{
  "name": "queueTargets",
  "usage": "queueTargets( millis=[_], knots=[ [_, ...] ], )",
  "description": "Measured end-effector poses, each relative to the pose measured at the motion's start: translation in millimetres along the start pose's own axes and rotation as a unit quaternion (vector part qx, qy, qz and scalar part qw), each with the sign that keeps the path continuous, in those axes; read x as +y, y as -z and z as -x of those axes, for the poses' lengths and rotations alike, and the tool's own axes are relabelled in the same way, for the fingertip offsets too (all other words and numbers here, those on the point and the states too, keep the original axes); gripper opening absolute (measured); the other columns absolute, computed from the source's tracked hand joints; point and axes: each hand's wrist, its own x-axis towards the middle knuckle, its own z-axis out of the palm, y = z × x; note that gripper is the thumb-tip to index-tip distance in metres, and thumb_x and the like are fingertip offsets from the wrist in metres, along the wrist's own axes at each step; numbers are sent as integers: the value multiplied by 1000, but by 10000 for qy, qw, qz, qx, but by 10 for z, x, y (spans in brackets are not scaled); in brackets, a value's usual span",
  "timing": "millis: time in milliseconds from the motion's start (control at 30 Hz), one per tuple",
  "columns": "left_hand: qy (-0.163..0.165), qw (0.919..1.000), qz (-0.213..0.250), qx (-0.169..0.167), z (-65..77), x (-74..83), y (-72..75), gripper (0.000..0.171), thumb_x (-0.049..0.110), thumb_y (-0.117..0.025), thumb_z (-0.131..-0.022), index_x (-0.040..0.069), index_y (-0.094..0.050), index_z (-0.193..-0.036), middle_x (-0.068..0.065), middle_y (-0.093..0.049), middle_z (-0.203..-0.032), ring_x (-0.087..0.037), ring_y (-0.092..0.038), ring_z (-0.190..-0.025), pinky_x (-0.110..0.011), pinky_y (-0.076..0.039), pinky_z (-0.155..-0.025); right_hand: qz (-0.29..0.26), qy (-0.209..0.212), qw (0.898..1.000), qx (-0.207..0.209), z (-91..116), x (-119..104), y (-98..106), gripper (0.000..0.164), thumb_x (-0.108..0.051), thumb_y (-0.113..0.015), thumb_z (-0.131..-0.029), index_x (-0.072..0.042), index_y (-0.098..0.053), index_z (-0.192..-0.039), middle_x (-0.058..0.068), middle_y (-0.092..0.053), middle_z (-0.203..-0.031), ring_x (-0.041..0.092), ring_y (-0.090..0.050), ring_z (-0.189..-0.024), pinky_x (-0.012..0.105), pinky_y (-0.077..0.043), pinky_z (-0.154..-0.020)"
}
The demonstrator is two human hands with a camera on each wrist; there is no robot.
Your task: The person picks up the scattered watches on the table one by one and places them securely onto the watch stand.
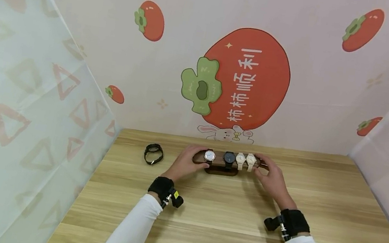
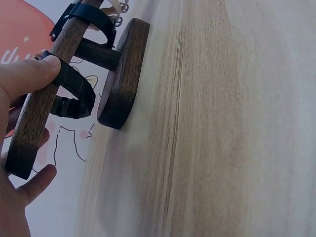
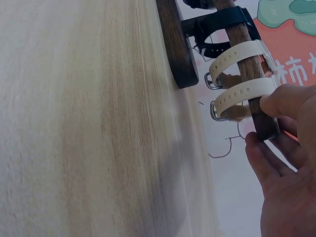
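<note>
A dark wooden watch stand has a crossbar on a short post above an oval base. Several watches hang along the bar: a white-dialled watch on a dark strap, a black watch, and two cream watches side by side toward the right. My left hand grips the bar's left end, thumb on the near side by the dark strap. At the opposite end my right hand holds the bar beside the outer cream watch, its thumb touching near that strap. Whether the base bears fully on the table cannot be told.
Another black watch with a looped strap lies on the table, left of my left hand. The wooden tabletop ends at a printed backdrop just behind the stand. Fabric walls rise at both sides.
</note>
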Motion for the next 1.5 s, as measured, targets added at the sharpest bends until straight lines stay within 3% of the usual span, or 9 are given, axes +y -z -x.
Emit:
queueTargets(
  millis=[833,1500],
  knots=[
    [-31,9968,-794,-8,-35,147,-75,66,39,-85,-92,14,-63,-149,-7,-64,-149,-32,-54,-140,-59,-42,-116,-16,-17,10000,12,11,11,-11,51,1,-69,-102,2,-55,-150,28,-58,-148,49,-59,-132,63,-50,-113],
    [-203,9920,-1238,157,-38,196,-123,65,45,-83,-93,22,-62,-151,-4,-63,-152,-29,-55,-140,-59,-43,-112,-52,19,10000,72,29,6,-9,50,0,-69,-102,2,-55,-150,28,-60,-145,49,-59,-131,65,-51,-110]
  ],
)
